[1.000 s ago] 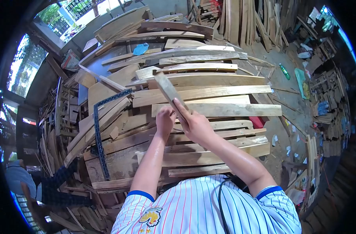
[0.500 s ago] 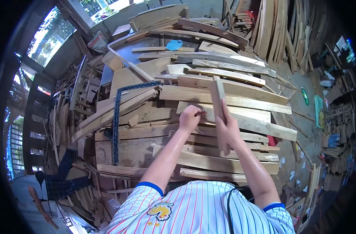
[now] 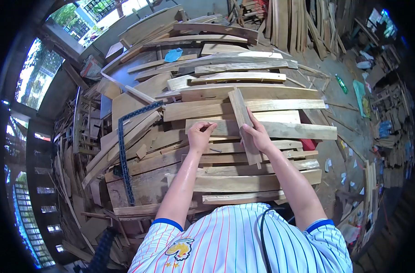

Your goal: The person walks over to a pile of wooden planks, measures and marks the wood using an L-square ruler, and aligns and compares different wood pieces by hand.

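My right hand (image 3: 258, 135) is closed around the edge of a short wooden board (image 3: 240, 111), which is held tilted over the stacked planks with its broad face showing. To its left, apart from the board, my left hand (image 3: 201, 136) has its thumb and fingers pinched together; whatever is between them is too small to make out. Beneath both hands lies a long pale plank (image 3: 303, 131) with a greyish patch. A thin dark stick-like piece (image 3: 215, 150) rests just below my left hand.
Many planks lie crosswise on the work surface, and a black metal square (image 3: 122, 150) lies at the left. A blue cloth-like item (image 3: 173, 55) sits on the far boards. Tall boards (image 3: 294, 27) lean at the back; a green bottle (image 3: 341, 84) lies on the floor at right.
The short board has turned in my right hand, showing more of its broad face. My left hand has drawn away from it to the left. The whole view has shifted.
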Tool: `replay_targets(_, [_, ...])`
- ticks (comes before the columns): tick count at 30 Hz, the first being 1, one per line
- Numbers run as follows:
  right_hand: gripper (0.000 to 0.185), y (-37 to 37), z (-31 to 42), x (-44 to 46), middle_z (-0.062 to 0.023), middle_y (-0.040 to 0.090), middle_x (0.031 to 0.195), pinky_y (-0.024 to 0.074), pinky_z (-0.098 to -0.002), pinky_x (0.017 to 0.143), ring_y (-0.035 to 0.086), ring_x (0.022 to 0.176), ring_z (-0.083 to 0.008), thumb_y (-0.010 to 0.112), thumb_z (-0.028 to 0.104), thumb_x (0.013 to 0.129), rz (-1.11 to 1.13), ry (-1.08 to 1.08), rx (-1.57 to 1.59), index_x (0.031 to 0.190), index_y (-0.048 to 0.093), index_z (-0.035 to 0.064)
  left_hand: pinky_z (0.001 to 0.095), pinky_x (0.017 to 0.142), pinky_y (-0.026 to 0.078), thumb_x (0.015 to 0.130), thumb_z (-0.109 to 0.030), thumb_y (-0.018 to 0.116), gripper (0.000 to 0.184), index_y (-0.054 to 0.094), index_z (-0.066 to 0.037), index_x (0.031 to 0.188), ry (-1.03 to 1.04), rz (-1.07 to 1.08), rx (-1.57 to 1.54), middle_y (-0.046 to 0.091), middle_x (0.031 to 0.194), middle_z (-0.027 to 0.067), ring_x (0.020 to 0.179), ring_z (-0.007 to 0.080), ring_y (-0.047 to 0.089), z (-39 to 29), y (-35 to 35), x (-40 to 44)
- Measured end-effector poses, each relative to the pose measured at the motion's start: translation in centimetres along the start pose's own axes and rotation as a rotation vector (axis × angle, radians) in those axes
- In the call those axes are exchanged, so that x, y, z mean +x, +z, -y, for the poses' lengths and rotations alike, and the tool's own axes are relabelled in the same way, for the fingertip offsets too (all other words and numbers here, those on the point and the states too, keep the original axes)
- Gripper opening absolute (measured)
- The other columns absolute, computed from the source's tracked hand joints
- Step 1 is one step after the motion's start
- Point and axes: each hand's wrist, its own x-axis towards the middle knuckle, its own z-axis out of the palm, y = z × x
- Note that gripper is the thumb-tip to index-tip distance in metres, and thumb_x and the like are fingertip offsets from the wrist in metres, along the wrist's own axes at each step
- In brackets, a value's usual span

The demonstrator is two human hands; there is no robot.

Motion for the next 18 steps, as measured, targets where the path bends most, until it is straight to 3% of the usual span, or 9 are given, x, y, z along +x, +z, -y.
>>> replay_targets(4, [0.074,-0.1,-0.2,0.0,-0.0068,0.061,0.096,0.0593,-0.0351,0.061,0.062,0.069,-0.0169,0.057,0.015,0.104,-0.008,-0.001,0.013,0.165,0.022,0.0352,0.0238,0.073,0.055,0.083,-0.01,0.088,0.015,0.079,-0.001,0.091,-0.284,0.037,-0.088,0.078,0.085,0.0059,0.076,0.0082,0.069,-0.2,-1.6,0.9])
replay_targets(6, [0.076,-0.3,-0.5,0.3,-0.0103,0.045,0.155,0.0621,-0.038,0.068,0.063,0.091,-0.018,0.059,0.014,0.104,0.011,-0.011,0.01,0.166,0.02,0.0343,0.024,0.073,0.055,0.083,-0.01,0.087,0.014,0.079,-0.001,0.09,-0.191,0.062,-0.063,0.078,0.086,0.0061,0.077,0.0083,0.069,-0.5,-1.3,0.5])
replay_targets(10, [0.076,-0.5,-0.6,0.2,-0.0095,0.038,0.161,0.0619,-0.0373,0.066,0.061,0.099,-0.0187,0.059,0.014,0.104,0.032,-0.009,0.02,0.166,0.019,0.0343,0.0249,0.072,0.055,0.083,-0.009,0.087,0.013,0.078,0.0,0.086,-0.102,0.056,-0.048,0.079,0.087,0.0066,0.077,0.0084,0.07,-0.2,-0.7,0.1])
replay_targets(12, [0.077,-0.6,-0.8,0.4,-0.0107,0.036,0.163,0.0613,-0.0394,0.081,0.062,0.108,-0.0217,0.059,0.013,0.104,0.029,0.028,0.011,0.166,0.019,0.034,0.0254,0.071,0.055,0.083,-0.01,0.087,0.013,0.078,-0.001,0.085,-0.077,0.04,-0.043,0.078,0.086,0.0066,0.076,0.0085,0.07,-0.2,-0.6,0.1])
replay_targets(13, [0.077,-0.8,-1.1,0.6,-0.0107,0.036,0.163,0.0613,-0.0394,0.081,0.062,0.108,-0.0217,0.059,0.013,0.104,0.034,0.025,0.007,0.166,0.019,0.034,0.0265,0.071,0.055,0.083,-0.012,0.087,0.014,0.078,-0.001,0.085,-0.076,0.047,-0.013,0.078,0.085,0.007,0.075,0.0098,0.07,-0.3,-0.5,0.1])
replay_targets(15, [0.077,-0.8,-1.7,1.2,-0.0101,0.028,0.168,0.0543,-0.0383,0.099,0.06,0.12,-0.023,0.059,0.012,0.104,0.042,-0.089,-0.085,0.166,0.02,0.0346,0.0275,0.07,0.055,0.083,-0.013,0.087,0.015,0.077,-0.002,0.085,-0.072,0.049,0.015,0.078,0.085,0.0073,0.075,0.011,0.07,-0.4,-0.4,0.0])
replay_targets(16, [0.078,-0.6,-2.1,1.4,-0.0176,0.04,0.162,0.0455,-0.0356,0.109,0.059,0.13,-0.0265,0.061,0.016,0.103,0.02,-0.11,-0.097,0.166,0.02,0.0345,0.026,0.069,0.055,0.083,-0.013,0.087,0.016,0.076,-0.001,0.085,-0.006,0.038,0.069,0.078,0.087,0.0068,0.076,0.0091,0.07,-0.4,-0.4,0.0])
replay_targets(17, [0.078,-0.6,-2.4,1.3,-0.0176,0.04,0.162,0.0455,-0.0356,0.109,0.059,0.13,-0.0265,0.061,0.016,0.103,0.021,-0.114,-0.098,0.166,0.02,0.0345,0.0244,0.068,0.055,0.084,-0.012,0.087,0.017,0.075,-0.001,0.085,0.062,0.03,0.122,0.079,0.089,0.0062,0.078,0.0071,0.07,-0.5,-0.4,0.0])
replay_targets(18, [0.077,0.1,-1.3,0.6,-0.0219,0.048,0.154,0.048,-0.0367,0.106,0.062,0.126,-0.0321,0.062,0.018,0.102,-0.025,-0.135,-0.389,0.166,0.02,0.0342,0.0272,0.07,0.056,0.08,-0.008,0.088,0.015,0.075,-0.002,0.085,0.118,0.023,0.192,0.078,0.086,0.0064,0.078,0.0107,0.072,-1.1,-0.5,-0.2])
